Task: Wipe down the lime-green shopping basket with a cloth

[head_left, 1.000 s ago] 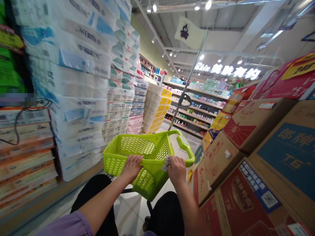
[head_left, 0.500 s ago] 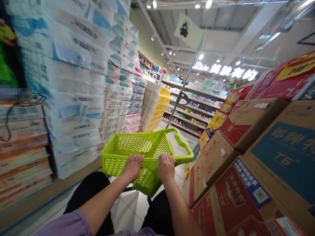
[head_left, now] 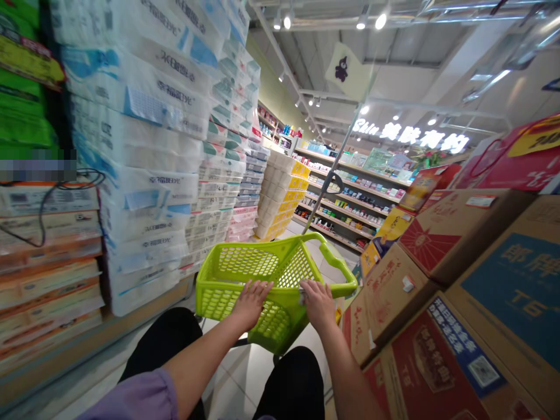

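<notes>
A lime-green plastic shopping cart (head_left: 227,297) with perforated walls stands in front of me, turned sideways. My left hand (head_left: 251,302) is closed over its near rim, fingers curled across the edge. My right hand (head_left: 318,300) grips the same rim further right, close to the cart's looped handle (head_left: 347,274). A small greyish-white thing (head_left: 302,293) shows at the right hand's fingers, too small to make out. No goods show in the visible part of the basket. A pole (head_left: 335,166) with a pale bear-print flag (head_left: 347,71) rises beyond the cart.
Tall stacks of wrapped tissue packs (head_left: 153,192) line the left side, with a dark cable (head_left: 42,216) near them. Cardboard cartons (head_left: 415,274) are piled close on the right. White floor tiles (head_left: 231,373) run under the cart. Stocked shelves (head_left: 350,201) stand at the back.
The whole scene has shifted right in view, the cart and surroundings together. Both hands keep their hold on the rim. My right knee shows more beneath the cart.
</notes>
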`<state>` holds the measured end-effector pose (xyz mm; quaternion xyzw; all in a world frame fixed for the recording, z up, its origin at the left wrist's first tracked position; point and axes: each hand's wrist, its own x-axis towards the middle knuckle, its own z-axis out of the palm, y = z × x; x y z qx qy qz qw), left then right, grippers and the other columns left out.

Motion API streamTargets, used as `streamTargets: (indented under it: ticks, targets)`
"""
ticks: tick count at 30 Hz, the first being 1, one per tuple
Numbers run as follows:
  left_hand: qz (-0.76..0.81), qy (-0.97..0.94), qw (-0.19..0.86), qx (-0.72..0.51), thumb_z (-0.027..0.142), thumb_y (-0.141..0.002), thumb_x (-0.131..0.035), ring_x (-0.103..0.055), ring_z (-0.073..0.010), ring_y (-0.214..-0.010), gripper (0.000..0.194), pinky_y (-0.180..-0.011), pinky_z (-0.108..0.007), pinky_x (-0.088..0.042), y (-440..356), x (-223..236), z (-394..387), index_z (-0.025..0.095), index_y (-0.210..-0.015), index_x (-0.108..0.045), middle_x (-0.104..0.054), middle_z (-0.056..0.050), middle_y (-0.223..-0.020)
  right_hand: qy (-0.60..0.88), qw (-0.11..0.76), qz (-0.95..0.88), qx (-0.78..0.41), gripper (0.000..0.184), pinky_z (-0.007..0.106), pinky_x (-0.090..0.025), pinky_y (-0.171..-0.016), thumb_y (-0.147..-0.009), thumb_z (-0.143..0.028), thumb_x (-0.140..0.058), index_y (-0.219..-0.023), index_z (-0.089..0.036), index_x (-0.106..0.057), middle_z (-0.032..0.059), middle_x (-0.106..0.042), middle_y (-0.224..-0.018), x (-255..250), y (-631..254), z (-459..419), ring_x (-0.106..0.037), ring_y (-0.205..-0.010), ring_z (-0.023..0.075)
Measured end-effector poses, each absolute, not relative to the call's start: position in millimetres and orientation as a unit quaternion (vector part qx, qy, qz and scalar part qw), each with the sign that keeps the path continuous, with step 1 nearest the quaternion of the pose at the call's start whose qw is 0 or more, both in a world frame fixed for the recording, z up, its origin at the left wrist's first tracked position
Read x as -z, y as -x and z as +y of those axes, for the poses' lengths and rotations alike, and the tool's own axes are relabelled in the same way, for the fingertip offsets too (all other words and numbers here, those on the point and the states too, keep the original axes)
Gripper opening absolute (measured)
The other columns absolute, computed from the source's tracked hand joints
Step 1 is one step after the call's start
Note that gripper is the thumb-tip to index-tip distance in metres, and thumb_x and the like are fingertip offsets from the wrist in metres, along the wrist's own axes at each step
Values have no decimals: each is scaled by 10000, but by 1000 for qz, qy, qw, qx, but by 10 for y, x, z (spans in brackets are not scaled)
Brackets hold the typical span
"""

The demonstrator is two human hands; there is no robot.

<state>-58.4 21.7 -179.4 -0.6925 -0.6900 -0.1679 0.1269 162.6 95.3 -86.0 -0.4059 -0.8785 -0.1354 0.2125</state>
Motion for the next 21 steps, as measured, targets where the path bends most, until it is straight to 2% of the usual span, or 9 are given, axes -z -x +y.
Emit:
streamTargets:
  ticks: [6,9,13,17,21]
  targets:
    - [-695,692,109,162,254,-846,-498,-273,-270,-1378,736,-1157,-501,-93,526,1765,223,242,-1495,-152,-371,-78,-1485,388,232,-882,128,470,342,-277,-1037,-800,-81,-467,-1208,-267,-609,17,-616,-1227,902,-1665,1075,-480,-1133,197]
    - [-700,687,104,166,264,-848,-505,-261,-277,-1383,733,-1157,-508,-85,516,1763,214,245,-1493,-158,-358,-76,-1494,378,249,-885,112,436,338,-297,-1005,-790,-69,-476,-1150,-251,-642,25,-645,-1156,973,-1456,992,-496,-1079,200]
    - [-700,687,101,164,267,-850,-507,-266,-277,-1382,738,-1156,-501,-85,544,1769,200,260,-1495,-148,-349,-62,-1501,353,247,-898,92,394,331,-303,-973,-824,-96,-482,-1160,-245,-625,41,-638,-1165,1103,-1104,809,-501,-1052,200]
    - [-697,696,93,146,273,-858,-490,-249,-275,-1391,737,-1155,-495,-97,599,1741,171,243,-1500,-130,-351,-77,-1498,353,230,-902,91,433,334,-284,-985,-831,-105,-470,-1229,-238,-577,57,-620,-1209,1186,-859,692,-499,-1081,211]
    - [-696,700,80,138,265,-865,-474,-249,-257,-1392,725,-1159,-480,-107,648,1686,136,243,-1501,-127,-347,-72,-1503,350,199,-909,107,481,391,-205,-1050,-832,-111,-459,-1293,-232,-519,54,-632,-1196,1104,-939,741,-510,-1097,228]
